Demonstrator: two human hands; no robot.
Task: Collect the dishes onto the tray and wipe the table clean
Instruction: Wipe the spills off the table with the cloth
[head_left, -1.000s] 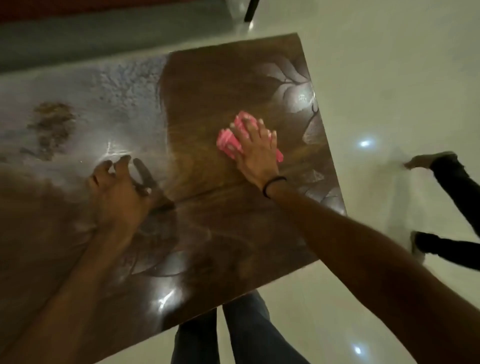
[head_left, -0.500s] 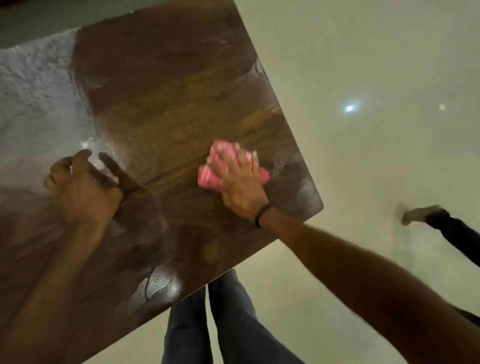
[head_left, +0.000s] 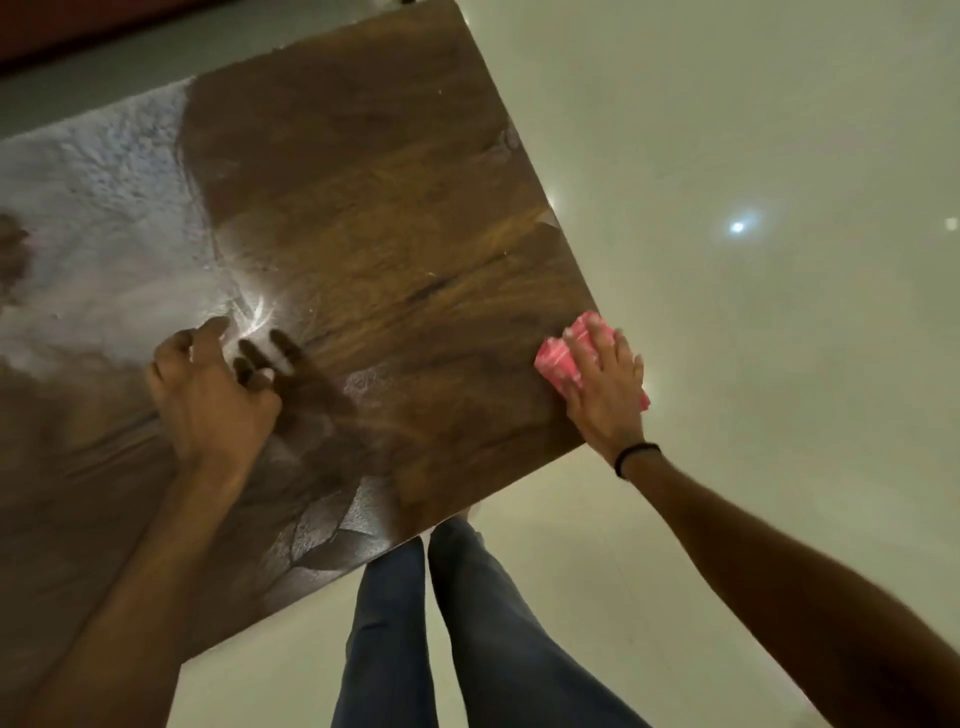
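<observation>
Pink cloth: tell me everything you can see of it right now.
The pink cloth is a small folded wad of soft-looking fabric with pale streaks. It sits at the table's right edge, near the corner, partly past the edge. The right hand presses flat on it with straight fingers, covering most of it; its left end and a small right corner show.

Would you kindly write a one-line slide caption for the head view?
Right hand presses a pink cloth at the wooden table edge; left hand rests on its top.

No legible text, label or number anywhere.
</observation>
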